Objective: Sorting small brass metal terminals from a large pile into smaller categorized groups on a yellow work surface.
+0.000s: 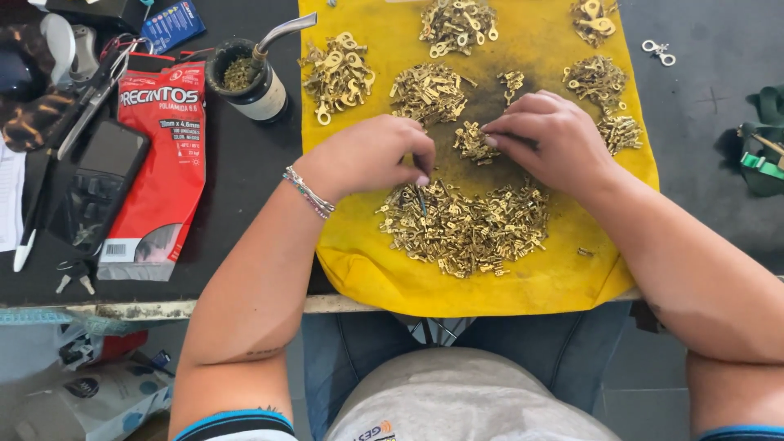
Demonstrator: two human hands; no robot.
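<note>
Brass terminals (465, 229) lie in sorted heaps on a yellow cloth (539, 282) over the dark table (245, 163). Left hand (371, 155) pinches a thin tool (421, 198); right hand (555, 139) pinches one small heap (474, 143). A black cup (249, 82) holds green herb and a metal straw.

Probably a workshop bench: sorted brass terminals (465, 229) on yellow cloth (367, 269).

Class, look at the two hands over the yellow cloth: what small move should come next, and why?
Probably the right hand drops its brass piece on the small pile under its fingertips, since the left hand already works the big unsorted heap with a thin tool.
</note>
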